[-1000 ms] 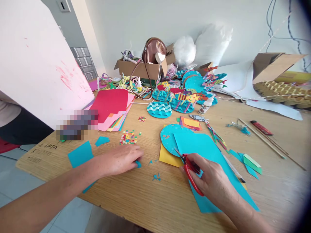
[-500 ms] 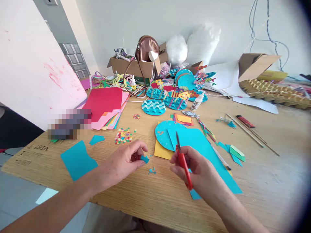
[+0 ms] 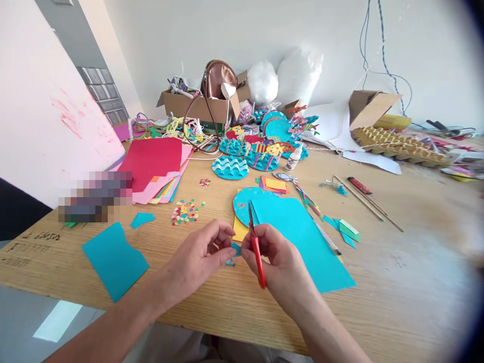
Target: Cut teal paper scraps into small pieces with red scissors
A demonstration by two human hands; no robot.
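1. My left hand (image 3: pixel 212 249): fingers curled at small blue paper scrap (image 3: pixel 236 248); can't tell if pinched.
2. Right hand (image 3: pixel 272 254): grasping red-handled metal scissors (image 3: pixel 258 254), blades pointing away.
3. Scrap sits between both hands, left of large blue paper sheet (image 3: pixel 302 239).

Red-handled scissors (image 3: pixel 258 262), turquoise sheet (image 3: pixel 306 242).
White waves across that turquoise oval (image 3: pixel 230 174), paper dots (image 3: pixel 185 212) in red, yellow, green.
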